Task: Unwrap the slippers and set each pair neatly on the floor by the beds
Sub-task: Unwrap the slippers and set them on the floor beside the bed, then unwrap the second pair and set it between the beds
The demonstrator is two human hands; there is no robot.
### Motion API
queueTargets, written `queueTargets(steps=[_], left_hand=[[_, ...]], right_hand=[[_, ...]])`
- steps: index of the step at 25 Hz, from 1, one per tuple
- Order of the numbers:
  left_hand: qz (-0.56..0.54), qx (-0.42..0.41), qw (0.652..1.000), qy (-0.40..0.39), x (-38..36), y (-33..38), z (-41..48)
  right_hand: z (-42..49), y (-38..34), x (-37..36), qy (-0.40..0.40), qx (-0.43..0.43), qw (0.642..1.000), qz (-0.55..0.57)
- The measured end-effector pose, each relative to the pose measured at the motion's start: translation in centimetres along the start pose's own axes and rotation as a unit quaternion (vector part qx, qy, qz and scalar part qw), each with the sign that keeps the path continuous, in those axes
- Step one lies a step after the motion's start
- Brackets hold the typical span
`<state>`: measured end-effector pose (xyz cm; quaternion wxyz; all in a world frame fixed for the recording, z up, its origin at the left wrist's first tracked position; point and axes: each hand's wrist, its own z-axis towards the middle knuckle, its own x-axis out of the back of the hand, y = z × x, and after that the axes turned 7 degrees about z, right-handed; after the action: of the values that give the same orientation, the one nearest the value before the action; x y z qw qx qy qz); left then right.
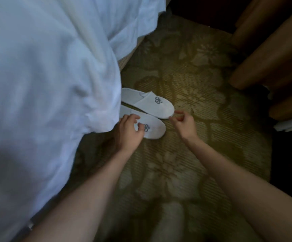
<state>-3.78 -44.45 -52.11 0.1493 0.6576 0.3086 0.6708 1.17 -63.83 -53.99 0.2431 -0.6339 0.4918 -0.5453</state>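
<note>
White duvet [45, 75] fills frame left; patterned carpet [194, 84] centre. On it, mid-frame at the duvet's edge: far slipper [150, 103], near slipper [154, 132]. Probably light, floppy; hold by the upper. Left hand [129, 130] grips near slipper; right hand [183, 123] curled at far toe, grasp unclear.

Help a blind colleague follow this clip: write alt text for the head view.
The left hand grips the nearer slipper; the right hand, loosely curled, is at the toe of the farther slipper. Both, white, lie side by side on patterned carpet beside white bedding.
</note>
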Motion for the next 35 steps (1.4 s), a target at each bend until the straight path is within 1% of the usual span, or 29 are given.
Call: queueTargets(steps=[2,5,7,9,11,12,15,18,21,23,25,27,30,33,35], left_hand=[[-0.036,0.017,0.998,-0.049,4.7,3.7,-2.4],[-0.009,0.019,0.993,-0.114,13.9,8.7,-6.0],[0.023,0.012,0.991,-0.134,20.7,11.5,-8.2],[0.024,0.015,0.992,-0.126,28.2,14.2,-9.7],[0.002,0.037,0.994,-0.099,35.5,16.2,-10.1],[-0.012,0.066,0.995,-0.078,39.2,16.8,-9.8],[-0.06,0.15,0.986,0.031,51.0,16.4,-7.4],[-0.131,0.206,0.962,0.123,62.2,12.6,-5.8],[-0.187,0.235,0.938,0.171,70.3,7.4,-4.8],[-0.202,0.251,0.928,0.188,73.5,3.8,-4.3],[-0.213,0.256,0.922,0.196,74.9,1.2,-3.5],[-0.224,0.263,0.918,0.192,74.9,-0.6,-2.6],[-0.227,0.294,0.911,0.177,73.8,-2.7,-0.7],[-0.191,0.332,0.913,0.144,72.3,-4.4,0.8],[-0.166,0.353,0.911,0.136,71.4,-6.0,1.5]], right_hand=[[-3.9,-4.9,2.4,-0.018,-0.014,1.0,0.014],[-10.4,-13.7,6.2,-0.049,-0.027,0.998,-0.018],[-14.5,-19.9,8.6,-0.06,-0.024,0.997,-0.034],[-18.3,-27.5,10.4,-0.088,-0.016,0.995,-0.048],[-21.7,-34.4,10.7,-0.11,-0.009,0.991,-0.069],[-23.3,-37.8,10.5,-0.122,0.0,0.99,-0.067],[-26.2,-49.0,7.5,-0.186,0.024,0.982,-0.023],[-28.6,-58.7,1.9,-0.252,0.051,0.966,0.025],[-30.3,-65.1,-3.9,-0.289,0.076,0.953,0.057],[-31.0,-67.8,-7.9,-0.313,0.093,0.943,0.059],[-30.6,-69.1,-11.3,-0.321,0.09,0.941,0.055],[-29.5,-69.7,-14.0,-0.313,0.06,0.946,0.054],[-25.4,-69.9,-18.0,-0.303,-0.006,0.952,0.054],[-20.0,-69.8,-22.6,-0.267,-0.09,0.958,0.057],[-16.4,-68.4,-26.1,-0.255,-0.122,0.958,0.045]])
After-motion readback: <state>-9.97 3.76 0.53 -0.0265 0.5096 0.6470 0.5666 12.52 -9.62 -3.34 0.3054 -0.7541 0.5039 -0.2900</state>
